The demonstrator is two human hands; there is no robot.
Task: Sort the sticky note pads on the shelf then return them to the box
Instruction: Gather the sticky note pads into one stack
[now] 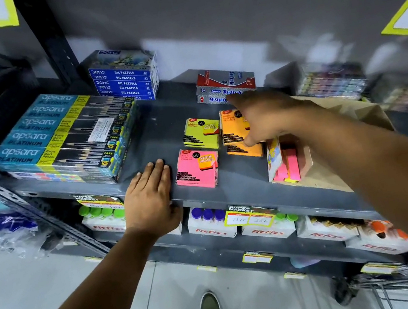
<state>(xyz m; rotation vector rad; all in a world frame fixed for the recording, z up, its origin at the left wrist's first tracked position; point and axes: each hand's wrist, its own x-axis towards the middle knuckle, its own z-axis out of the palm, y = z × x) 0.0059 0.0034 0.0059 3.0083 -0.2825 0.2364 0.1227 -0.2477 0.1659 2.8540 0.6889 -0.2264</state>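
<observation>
Presently your left hand [150, 193] lies flat and open on the shelf [156, 135] edge, holding nothing, just beside the pink pad [197, 168] marked "STICK NOTES". Your right hand [267, 116] reaches over the orange pads [233, 128]; whether it grips one cannot be told. Keep each colour in its own stack, edges squared, before loading the box [290, 158] at right, where pink pads remain. The yellow pad [200, 133] lies beside the orange. Behind: "apsara PLATINUM" pencils [58, 136], "DOMS OIL PASTELS" [124, 78].
</observation>
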